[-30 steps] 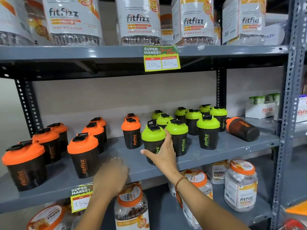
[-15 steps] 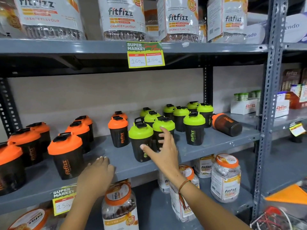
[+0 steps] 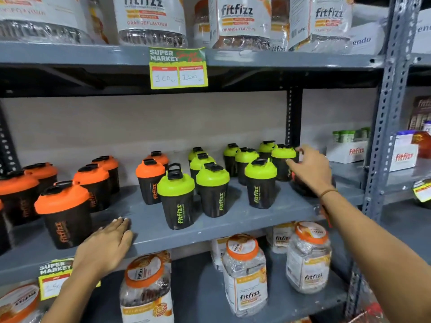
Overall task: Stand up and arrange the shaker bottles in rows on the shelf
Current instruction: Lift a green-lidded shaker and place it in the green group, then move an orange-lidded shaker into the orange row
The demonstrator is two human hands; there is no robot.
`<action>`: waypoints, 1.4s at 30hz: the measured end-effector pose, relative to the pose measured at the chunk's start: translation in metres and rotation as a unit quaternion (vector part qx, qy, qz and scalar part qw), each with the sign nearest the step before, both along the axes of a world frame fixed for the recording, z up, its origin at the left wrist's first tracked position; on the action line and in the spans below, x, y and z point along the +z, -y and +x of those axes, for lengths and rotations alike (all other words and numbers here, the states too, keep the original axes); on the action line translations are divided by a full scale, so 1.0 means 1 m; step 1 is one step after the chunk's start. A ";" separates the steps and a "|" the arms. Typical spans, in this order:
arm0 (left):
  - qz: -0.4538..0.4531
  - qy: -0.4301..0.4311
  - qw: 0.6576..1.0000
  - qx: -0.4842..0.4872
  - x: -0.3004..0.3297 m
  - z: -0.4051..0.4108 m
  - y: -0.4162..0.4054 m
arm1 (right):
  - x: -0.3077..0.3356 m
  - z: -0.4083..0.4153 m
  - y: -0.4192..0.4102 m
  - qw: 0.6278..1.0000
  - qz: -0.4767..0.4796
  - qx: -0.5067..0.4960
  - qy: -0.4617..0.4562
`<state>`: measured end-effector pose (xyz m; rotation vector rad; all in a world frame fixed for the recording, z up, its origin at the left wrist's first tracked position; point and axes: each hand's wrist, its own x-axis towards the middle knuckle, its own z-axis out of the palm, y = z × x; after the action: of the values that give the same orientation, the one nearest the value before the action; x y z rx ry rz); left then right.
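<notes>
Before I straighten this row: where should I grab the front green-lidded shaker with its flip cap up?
Wrap the black body below the green lid, coming from the open front shelf edge; the raised cap is poor purchase, and neighbours crowd behind.

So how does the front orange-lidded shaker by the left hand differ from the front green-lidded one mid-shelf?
The front orange-lidded shaker has an orange lid and orange lettering; the front green-lidded shaker has a green lid and green lettering. The orange one's cap loop lies flat; the green one's stands up. The orange one sits beside the left hand; the green one stands clear of both hands. Both stand upright with black bodies on the same shelf.
</notes>
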<state>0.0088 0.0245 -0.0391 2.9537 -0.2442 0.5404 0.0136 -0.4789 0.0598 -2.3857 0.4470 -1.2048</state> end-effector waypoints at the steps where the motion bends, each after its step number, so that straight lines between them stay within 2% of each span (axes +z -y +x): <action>1: -0.002 0.002 1.000 0.001 -0.001 0.000 0.000 | 0.000 0.006 0.017 0.998 -0.006 -0.024 -0.053; 4: -0.009 0.004 1.000 0.008 -0.002 0.001 -0.002 | -0.005 0.022 0.063 0.981 0.001 -0.064 -0.186; 7: -0.014 0.002 1.000 0.012 -0.003 0.002 -0.003 | -0.013 0.036 0.092 0.956 0.037 -0.024 -0.291; 9: -0.017 0.004 1.000 0.013 -0.002 0.001 -0.002 | -0.017 0.042 0.100 0.948 0.059 0.001 -0.313; 12: -0.021 0.002 1.000 0.017 -0.002 -0.001 0.000 | -0.021 0.045 0.102 0.954 0.079 0.008 -0.291; 15: -0.018 -0.002 1.000 0.021 0.000 -0.002 0.001 | -0.022 0.040 0.097 0.968 0.130 0.028 -0.212; 19: -0.016 -0.018 1.000 0.018 0.003 -0.004 0.003 | -0.002 0.019 0.064 0.981 0.192 0.025 0.007; 22: -0.030 -0.031 0.999 0.013 0.005 -0.007 0.002 | 0.028 -0.003 0.020 0.957 0.218 0.080 0.176; 24: -0.033 -0.029 0.999 0.010 0.004 -0.011 -0.001 | 0.048 -0.020 -0.016 0.936 0.212 0.124 0.250; 29: -0.044 -0.018 0.999 0.012 0.005 -0.024 -0.006 | 0.077 -0.060 -0.129 0.870 0.209 0.295 0.336; 34: -0.028 0.032 0.999 0.011 0.001 -0.040 -0.003 | 0.066 -0.079 -0.246 0.838 0.198 0.422 0.283; 42: 0.003 0.078 0.997 -0.001 -0.009 -0.064 -0.018 | 0.001 -0.054 -0.357 0.858 0.213 0.458 0.091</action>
<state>-0.0552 0.0422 -0.0478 2.9184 -0.2657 0.7714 -0.0405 -0.1216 0.0607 -1.6974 -0.4276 -0.7441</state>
